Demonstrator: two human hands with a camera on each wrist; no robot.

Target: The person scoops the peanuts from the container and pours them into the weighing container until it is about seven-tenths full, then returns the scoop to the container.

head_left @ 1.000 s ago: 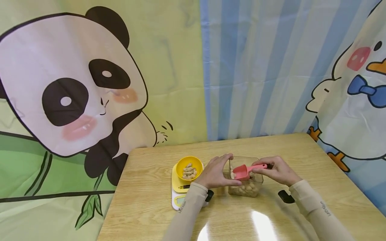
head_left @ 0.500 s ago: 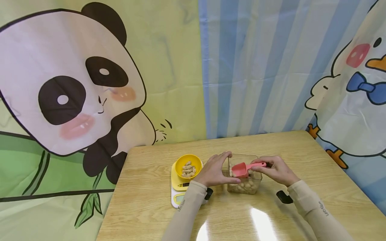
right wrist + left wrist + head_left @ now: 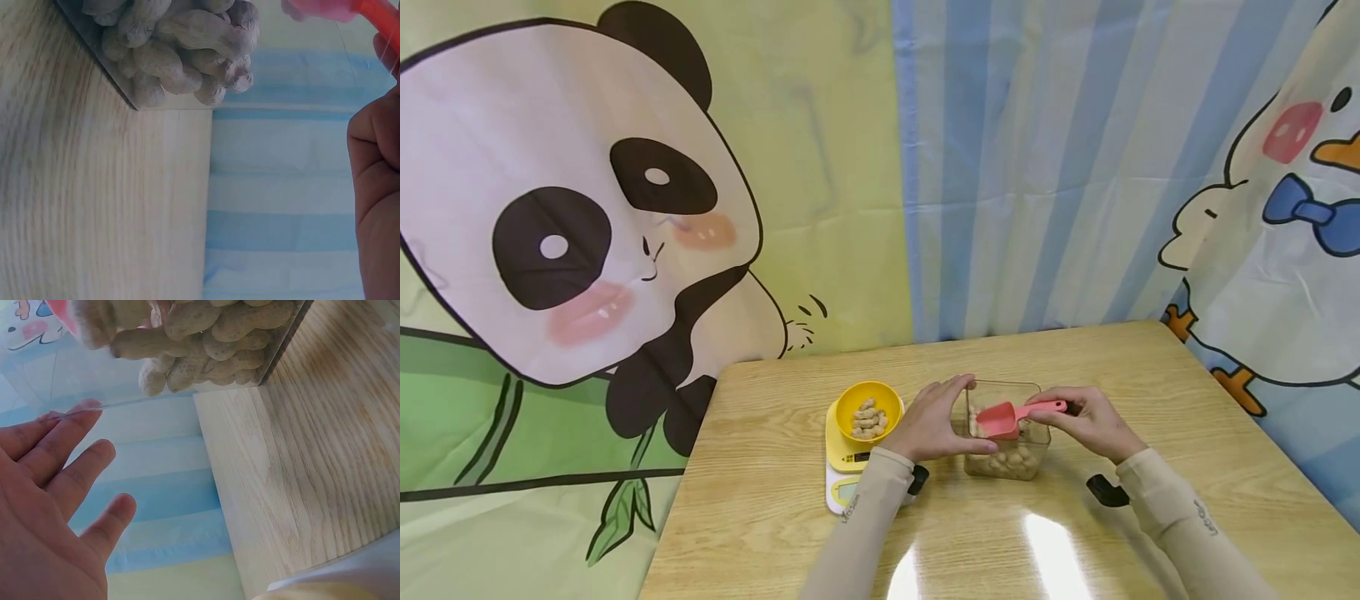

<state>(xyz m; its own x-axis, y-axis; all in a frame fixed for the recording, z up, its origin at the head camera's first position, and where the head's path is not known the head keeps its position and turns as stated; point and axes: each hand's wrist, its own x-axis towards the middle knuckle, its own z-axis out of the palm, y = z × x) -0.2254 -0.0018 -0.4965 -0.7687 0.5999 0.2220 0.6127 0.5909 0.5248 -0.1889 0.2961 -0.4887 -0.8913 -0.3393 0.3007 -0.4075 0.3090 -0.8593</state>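
Note:
A clear rectangular container (image 3: pixel 1043 452) of unshelled peanuts (image 3: pixel 240 337) stands on the table. My left hand (image 3: pixel 927 425) holds its left side, thumb along the front and fingers spread toward the back corner. In the left wrist view, fingertips (image 3: pixel 87 409) meet the clear rim while the other fingers stay free. My right hand (image 3: pixel 1086 423) grips the handle of a pink scoop (image 3: pixel 1000 421), whose bowl is inside the container's top among the peanuts. To the left, a yellow bowl (image 3: pixel 846 417) with several peanuts sits on a yellow and white kitchen scale (image 3: pixel 837 461).
The wooden table (image 3: pixel 752 500) ends at a curtain (image 3: pixel 842 275) printed with cartoon animals behind it. My left forearm partly covers the scale's right side and its display (image 3: pixel 847 491).
The head view has shifted slightly, so everything sits a little higher in it. Both hands, the scoop and the container keep nearly the same places relative to one another.

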